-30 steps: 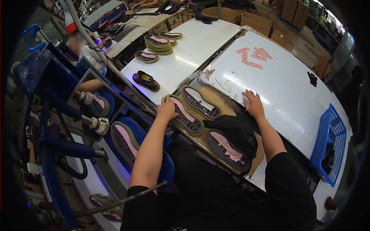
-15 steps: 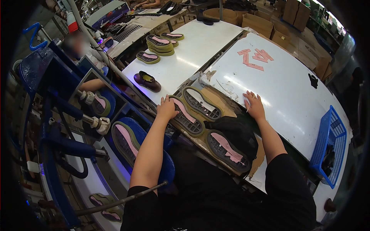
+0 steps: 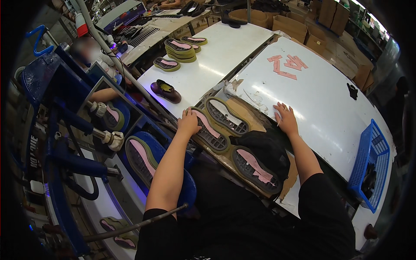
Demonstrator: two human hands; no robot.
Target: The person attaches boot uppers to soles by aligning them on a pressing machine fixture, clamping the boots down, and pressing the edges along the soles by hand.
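My left hand (image 3: 189, 124) is closed on the left edge of a shoe sole (image 3: 212, 133), a grey tread with an olive rim and a pink strip inside. Just beyond lies another sole (image 3: 228, 116) with a white strip. Closer to me rests a third sole (image 3: 256, 170), its pink piece torn or uneven, beside a bunched black cloth item (image 3: 263, 149). My right hand (image 3: 286, 120) lies with fingers spread on the near left edge of the white table (image 3: 320, 104), holding nothing.
At left stands a blue machine (image 3: 73, 162) with padded clamps and a pink-striped sole (image 3: 141, 158). Several soles (image 3: 180, 50) and a dark maroon shoe (image 3: 166, 92) sit on the far white table. Pink strips (image 3: 288, 65) and a blue basket (image 3: 368, 167) are on the right table.
My hands and the soles stay nearly in place. In the left background, a person has shifted slightly.
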